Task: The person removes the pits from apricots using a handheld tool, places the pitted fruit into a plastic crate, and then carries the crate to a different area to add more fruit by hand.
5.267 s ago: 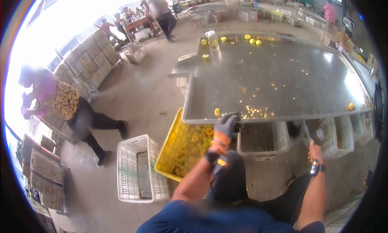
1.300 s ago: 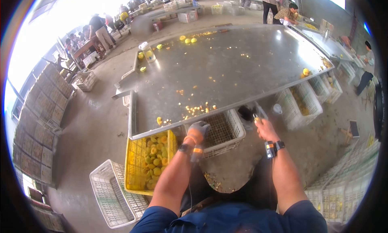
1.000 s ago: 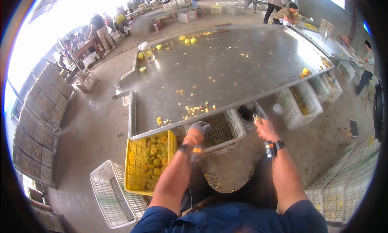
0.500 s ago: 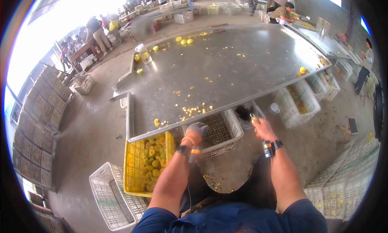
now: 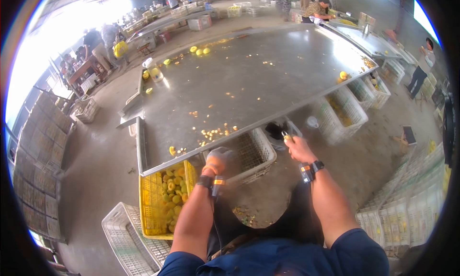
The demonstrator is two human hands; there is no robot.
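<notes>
My left hand [image 5: 219, 160], in a grey and orange glove, is at the metal table's near edge, above a white crate [image 5: 262, 157]. Motion blurs its fingers, so I cannot make out whether it holds anything. To the right, my right hand [image 5: 300, 150] is closed around a small metal-tipped tool [image 5: 286, 134], held tip up beyond the crate's right side. A yellow crate [image 5: 149, 206] of halved yellow fruit [image 5: 175, 192] stands left of my left hand, partly under the table. Small pale pieces [image 5: 218, 132] lie scattered on the metal table [image 5: 191, 96].
A clear jar [image 5: 155, 74] and several yellow fruits [image 5: 200, 51] sit toward the table's far side. White crates stand at lower left [image 5: 125, 235] and beneath the table's right side [image 5: 341, 115]. Crates are stacked at both sides. Several people work farther back.
The whole view has shifted, so the table and crates appear farther left. My left hand is more blurred above the white crate. My right hand keeps its grip on the tool.
</notes>
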